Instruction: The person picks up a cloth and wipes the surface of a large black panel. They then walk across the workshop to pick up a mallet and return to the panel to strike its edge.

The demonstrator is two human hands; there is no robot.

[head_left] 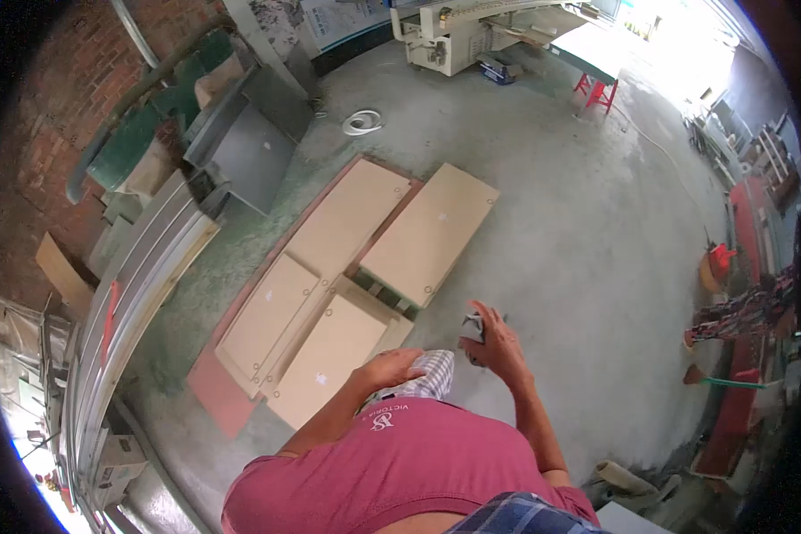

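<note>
My right hand (497,345) is wrapped round a small grey and black object (473,329), held out in front of my body. Its kind is hard to make out, as the fingers cover part of it. My left hand (393,367) lies on checked cloth (434,374) at my waist, its fingers fairly straight and holding nothing that I can see. Beyond the left hand, several beige boards with small round holes lie on the floor, among them a near board (334,356), a left board (271,307) and a right board (432,231).
A reddish sheet (218,392) shows under the boards. Long strips (142,294) and grey panels (262,147) stand at left. A white coil (362,122) lies on the floor. Farther off are a large machine (454,44) and a table on red legs (596,92). Brooms (730,320) are at right.
</note>
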